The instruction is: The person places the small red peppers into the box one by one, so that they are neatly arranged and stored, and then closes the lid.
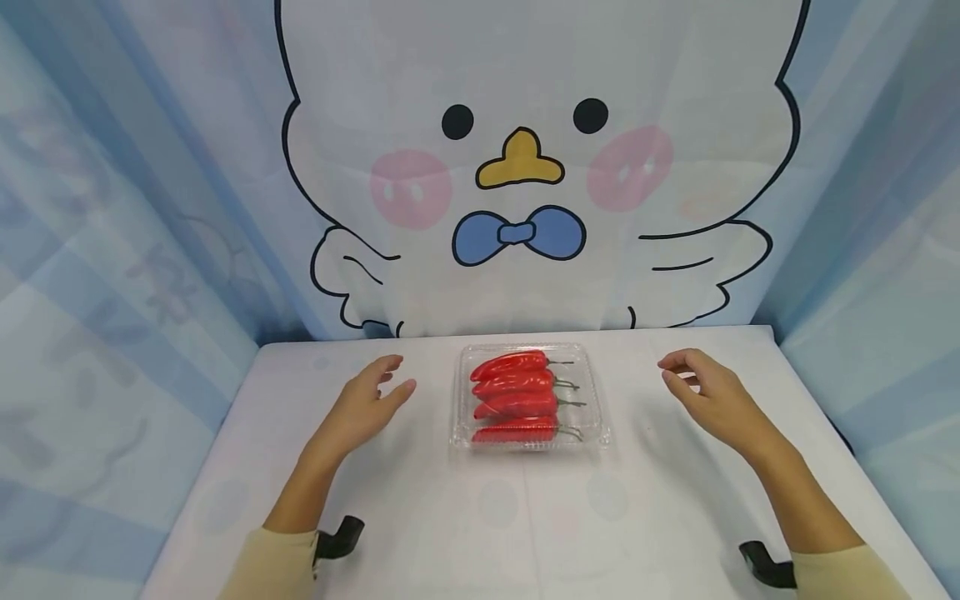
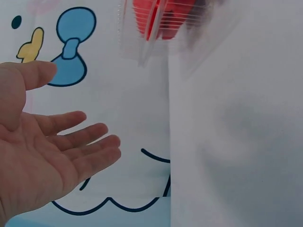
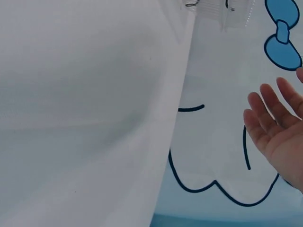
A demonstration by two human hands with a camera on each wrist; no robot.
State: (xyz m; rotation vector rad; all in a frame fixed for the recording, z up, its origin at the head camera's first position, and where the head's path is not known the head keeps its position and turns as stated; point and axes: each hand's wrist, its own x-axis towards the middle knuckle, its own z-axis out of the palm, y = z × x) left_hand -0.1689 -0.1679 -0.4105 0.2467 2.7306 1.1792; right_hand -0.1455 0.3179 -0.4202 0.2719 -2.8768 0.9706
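Note:
Several red chili peppers (image 1: 517, 406) with green stems lie side by side in a clear plastic box (image 1: 461, 417) at the middle of the table. To the left of the box, my left hand (image 1: 363, 406) hovers apart from it with loosely bent fingers. My right hand (image 1: 705, 393) is held up on the other side, also apart from the box. In the left wrist view the left palm (image 2: 42, 151) is bare, fingers extended. The right wrist view has the right hand (image 3: 284, 127) at its edge, fingers relaxed, with a corner of the box (image 3: 227, 12) at the top.
The table (image 1: 525, 533) has a white cloth over it. Behind it hangs a curtain (image 1: 525, 292) printed with a cartoon bird, and blue patterned curtains (image 1: 112, 292) close in both sides. Black curved pieces (image 1: 341, 537) stick out at both wrists.

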